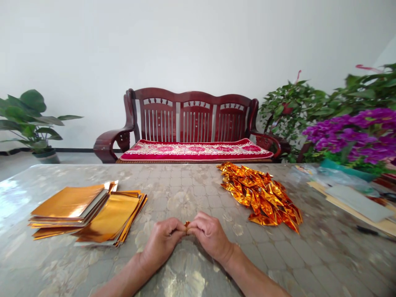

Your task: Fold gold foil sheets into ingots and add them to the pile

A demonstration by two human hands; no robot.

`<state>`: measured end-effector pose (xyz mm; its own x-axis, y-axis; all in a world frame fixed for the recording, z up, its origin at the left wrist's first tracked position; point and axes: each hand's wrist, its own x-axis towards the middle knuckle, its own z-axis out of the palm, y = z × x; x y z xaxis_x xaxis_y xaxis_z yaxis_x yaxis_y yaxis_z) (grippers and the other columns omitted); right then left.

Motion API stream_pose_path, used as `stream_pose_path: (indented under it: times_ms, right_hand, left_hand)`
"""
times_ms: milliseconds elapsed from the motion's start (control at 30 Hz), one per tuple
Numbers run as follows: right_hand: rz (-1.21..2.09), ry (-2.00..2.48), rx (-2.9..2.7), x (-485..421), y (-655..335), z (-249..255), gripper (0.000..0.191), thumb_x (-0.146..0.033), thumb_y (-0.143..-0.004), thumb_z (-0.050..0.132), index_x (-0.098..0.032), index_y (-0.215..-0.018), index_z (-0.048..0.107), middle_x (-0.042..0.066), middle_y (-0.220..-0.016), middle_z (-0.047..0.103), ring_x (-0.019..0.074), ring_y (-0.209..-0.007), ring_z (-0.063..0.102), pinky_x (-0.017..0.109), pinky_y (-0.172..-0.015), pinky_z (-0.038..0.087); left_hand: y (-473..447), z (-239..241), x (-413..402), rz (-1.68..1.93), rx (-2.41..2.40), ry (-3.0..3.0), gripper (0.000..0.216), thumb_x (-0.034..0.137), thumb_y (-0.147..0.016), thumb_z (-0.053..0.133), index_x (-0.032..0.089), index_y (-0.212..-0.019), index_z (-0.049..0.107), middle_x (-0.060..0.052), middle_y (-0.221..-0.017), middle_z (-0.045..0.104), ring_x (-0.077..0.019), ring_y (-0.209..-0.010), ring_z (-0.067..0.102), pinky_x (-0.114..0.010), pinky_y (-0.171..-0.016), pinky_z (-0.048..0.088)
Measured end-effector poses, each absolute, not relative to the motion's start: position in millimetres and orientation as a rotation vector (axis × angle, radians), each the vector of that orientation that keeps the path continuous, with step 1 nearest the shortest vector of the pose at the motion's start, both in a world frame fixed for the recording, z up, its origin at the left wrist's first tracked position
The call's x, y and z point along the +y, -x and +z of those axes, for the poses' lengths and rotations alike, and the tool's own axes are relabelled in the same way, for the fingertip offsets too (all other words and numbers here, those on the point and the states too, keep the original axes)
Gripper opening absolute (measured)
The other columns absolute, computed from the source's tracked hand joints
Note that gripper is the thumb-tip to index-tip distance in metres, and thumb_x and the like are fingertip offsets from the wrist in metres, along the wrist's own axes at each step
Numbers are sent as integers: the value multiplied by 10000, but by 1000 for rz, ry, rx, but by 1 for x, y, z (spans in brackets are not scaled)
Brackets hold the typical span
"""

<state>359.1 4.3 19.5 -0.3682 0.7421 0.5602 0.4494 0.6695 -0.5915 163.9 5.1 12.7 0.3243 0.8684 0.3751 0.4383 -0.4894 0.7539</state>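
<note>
Between the fingertips of both hands sits a small piece of gold foil paper (pixel 187 225), mostly covered by the fingers. My left hand (pixel 165 234) pinches it from one side, closed. From the other side my right hand (pixel 210 235) pinches it too, fingers curled in. To the left lie stacks of flat gold foil sheets (pixel 69 202), loosely squared, with a second stack (pixel 114 216) overlapping in front. Beyond my right hand is a heap of folded, pointed gold foil pieces (pixel 262 196).
The table (pixel 185 189) has a patterned, glossy cover. At its right stand purple flowers (pixel 355 132), with a plastic bag (pixel 337 177), a grey-white card (pixel 359 202) and a black pen-like item (pixel 368 230) nearby. A wooden bench (pixel 194 117) stands behind the table.
</note>
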Motion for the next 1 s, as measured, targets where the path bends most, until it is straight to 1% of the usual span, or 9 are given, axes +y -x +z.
stream_pose_path:
  times_ms: [133, 267, 400, 567, 667, 867, 1000]
  right_hand:
    - [429, 909, -2050, 5, -361, 21, 250, -344, -969, 568, -210, -840, 735, 4, -728, 602, 121, -691, 594, 209, -635, 447]
    - [420, 921, -2141, 8, -368, 24, 178, -302, -957, 593, -216, -886, 733, 15, -793, 622, 134, -763, 609, 217, -686, 458]
    - [325, 938, -2247, 10, -378, 23, 122, -256, -941, 615, -231, -973, 730, 23, -852, 642, 144, -797, 612, 228, -715, 463]
    - [247, 931, -2292, 11, -383, 23, 137, -229, -941, 604, -240, -998, 728, 28, -869, 664, 147, -812, 622, 230, -715, 468]
    - [234, 912, -2296, 11, -383, 25, 145, -215, -939, 600, -244, -991, 733, 26, -883, 682, 144, -815, 630, 230, -721, 474]
    - [211, 867, -2310, 13, -382, 27, 219, -182, -964, 537, -252, -972, 745, 26, -909, 704, 140, -829, 645, 233, -729, 483]
    - [223, 888, -2281, 12, -381, 27, 182, -197, -943, 579, -247, -1008, 742, 30, -931, 709, 148, -843, 652, 244, -752, 498]
  left_hand:
    - [-166, 14, 6, 1068, 1157, -2047, 161, 149, -842, 590, 185, -706, 666, 35, -657, 665, -102, -610, 599, -179, -600, 433]
    - [-166, 15, 10, 1035, 1149, -2076, 152, 136, -857, 583, 198, -759, 680, 26, -737, 693, -111, -696, 635, -185, -676, 456]
    - [-162, 13, 14, 1002, 1155, -2132, 132, 151, -881, 596, 214, -803, 681, 21, -791, 690, -114, -749, 642, -189, -714, 457]
    - [-160, 11, 16, 989, 1179, -2201, 195, 49, -841, 573, 215, -826, 674, 8, -856, 695, -132, -829, 633, -205, -769, 462]
    - [-160, 9, 17, 1008, 1185, -2206, 208, 28, -825, 566, 208, -813, 669, 4, -855, 691, -132, -825, 629, -207, -767, 462]
    - [-160, 7, 17, 977, 1187, -2190, 229, 9, -810, 558, 206, -791, 673, 13, -806, 675, -118, -770, 632, -191, -723, 456]
    - [-160, 9, 16, 995, 1180, -2184, 240, 9, -818, 542, 207, -819, 678, 11, -825, 680, -118, -787, 638, -194, -741, 465]
